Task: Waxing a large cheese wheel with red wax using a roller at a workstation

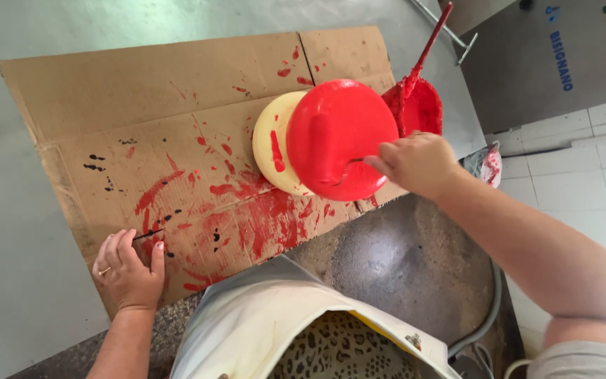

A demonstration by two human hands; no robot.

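Red-coated wheel (pixel 338 137) touching right hand (pixel 415 163), leftward.

A grey metal table (pixel 29 28) fills the upper left, its near part towards six o'clock dark and mottled. At two o'clock a grey steel machine (pixel 527 63) stands on a white tiled floor (pixel 576 182). Near three o'clock, just off the table's edge, hangs a crumpled red-stained rag (pixel 489 165). A grey hose (pixel 482 326) curves down at five o'clock.
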